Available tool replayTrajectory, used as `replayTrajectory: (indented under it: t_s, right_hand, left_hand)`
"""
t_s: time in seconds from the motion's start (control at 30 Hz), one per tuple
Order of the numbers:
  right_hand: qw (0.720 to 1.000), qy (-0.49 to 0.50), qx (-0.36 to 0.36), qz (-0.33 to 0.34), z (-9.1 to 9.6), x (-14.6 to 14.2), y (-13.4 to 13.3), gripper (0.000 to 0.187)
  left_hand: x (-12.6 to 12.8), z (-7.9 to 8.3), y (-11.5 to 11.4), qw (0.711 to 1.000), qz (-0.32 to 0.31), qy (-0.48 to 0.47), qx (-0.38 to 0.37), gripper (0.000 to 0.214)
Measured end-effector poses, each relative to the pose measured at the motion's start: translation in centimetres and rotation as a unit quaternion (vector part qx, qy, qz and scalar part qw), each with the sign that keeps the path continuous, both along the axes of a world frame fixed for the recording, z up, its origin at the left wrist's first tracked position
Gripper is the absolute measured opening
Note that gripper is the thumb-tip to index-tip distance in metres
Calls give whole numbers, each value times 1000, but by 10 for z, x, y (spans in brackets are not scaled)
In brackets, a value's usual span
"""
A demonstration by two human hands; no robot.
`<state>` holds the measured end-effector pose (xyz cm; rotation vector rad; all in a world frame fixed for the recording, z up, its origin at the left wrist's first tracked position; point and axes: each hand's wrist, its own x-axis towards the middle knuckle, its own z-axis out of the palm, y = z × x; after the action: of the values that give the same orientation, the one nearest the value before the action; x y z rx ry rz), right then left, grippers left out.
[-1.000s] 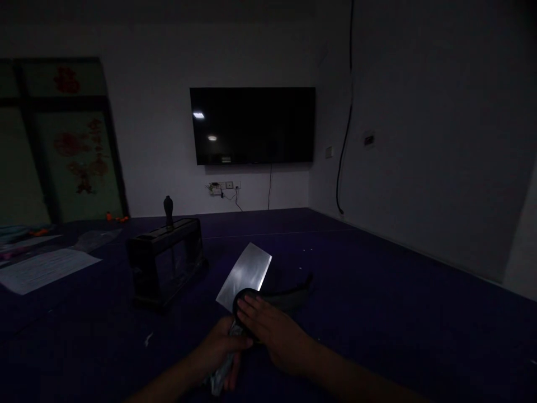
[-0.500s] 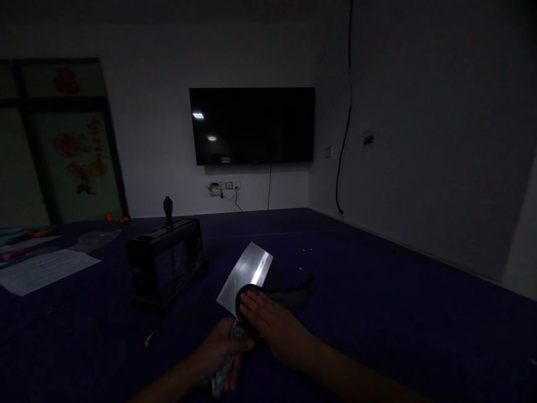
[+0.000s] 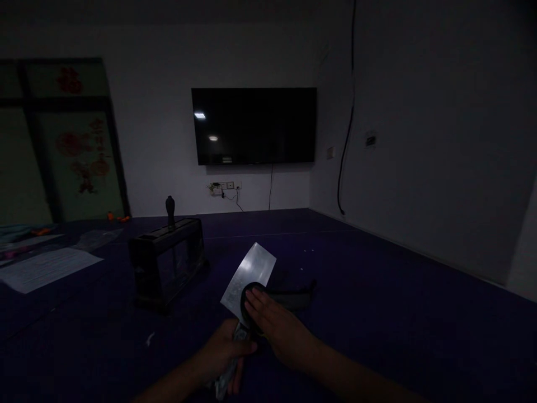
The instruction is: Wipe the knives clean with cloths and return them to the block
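Observation:
My left hand is closed around the patterned handle of a cleaver, whose broad shiny blade points up and away. Beside the blade's right edge, the fingers of my right hand lie together over the rounded dark end of what looks like a knife sharpener. Its long greyish part extends to the right. My right thumb and palm contact are hidden, and the dimness hides whether blade and sharpener touch.
To the left stands a black knife block with see-through sides and one dark handle on top. A printed sheet lies further left. The surface is dark purple. A television hangs on the far wall.
Both hands, the cleaver and the sharpener appear slightly further right, largely along with a small shift of the whole view. My grips look the same.

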<state>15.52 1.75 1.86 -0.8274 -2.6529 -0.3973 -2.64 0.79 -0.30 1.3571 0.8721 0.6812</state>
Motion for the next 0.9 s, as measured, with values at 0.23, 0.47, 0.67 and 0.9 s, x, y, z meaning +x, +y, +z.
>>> replayTrajectory:
  t_s: [0.23,0.47,0.67,0.9]
  right_hand:
    - [997,-22,-28,68,4,-6,-6,77]
    - [996,-26,-50,70,9,-5,-3,81]
    - [999,-23,-30,29,0,-5,4,82]
    - [999,-5,-2,-46,-2,-6,4,88]
  left_hand:
    - [2,7,0,999,-45,11,-5,68]
    - [2,8,-1,999,-38,12,-6,73]
    - [-2,5,2,999,-51,14,-12,59]
    - [-2,0,4,999,-42,29,-7,39]
